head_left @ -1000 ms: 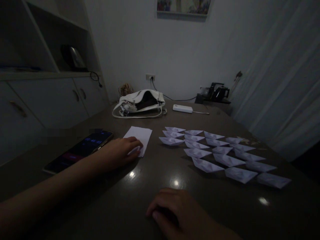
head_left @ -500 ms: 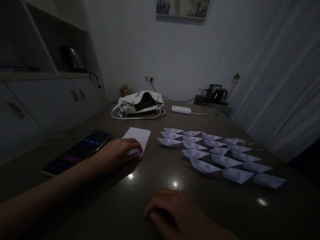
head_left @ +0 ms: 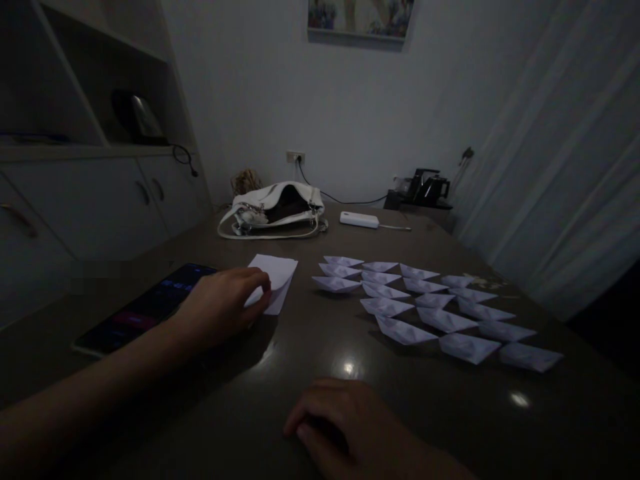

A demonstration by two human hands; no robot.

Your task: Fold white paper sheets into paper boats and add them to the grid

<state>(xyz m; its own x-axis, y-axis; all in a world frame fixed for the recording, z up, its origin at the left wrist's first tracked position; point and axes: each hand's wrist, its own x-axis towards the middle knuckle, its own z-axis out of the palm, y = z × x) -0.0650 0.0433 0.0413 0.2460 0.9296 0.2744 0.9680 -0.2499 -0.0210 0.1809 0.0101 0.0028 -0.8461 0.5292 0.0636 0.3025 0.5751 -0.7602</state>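
My left hand (head_left: 225,300) reaches over to a small stack of white paper (head_left: 277,265). Its thumb and fingers are closed on the near edge of the top sheet of paper (head_left: 273,272), which bends up off the sheets below. My right hand (head_left: 345,420) rests on the dark table at the front, loosely curled, thumb and forefinger a little apart with nothing between them. Several folded white paper boats (head_left: 403,330) stand in rows on the right. Beside my left forearm lies a phone (head_left: 135,317) with a lit screen showing a timer.
A white handbag (head_left: 275,200) sits open at the back of the table (head_left: 310,353). To its right is a white power bank (head_left: 359,219) with a short cable. Black kettles (head_left: 431,188) stand beyond the far right end, and cabinets (head_left: 90,200) line the left.
My left hand has drawn back toward the left and lifted the top sheet's near edge, which lay flat before. My right hand stays in place. The view has shifted slightly.
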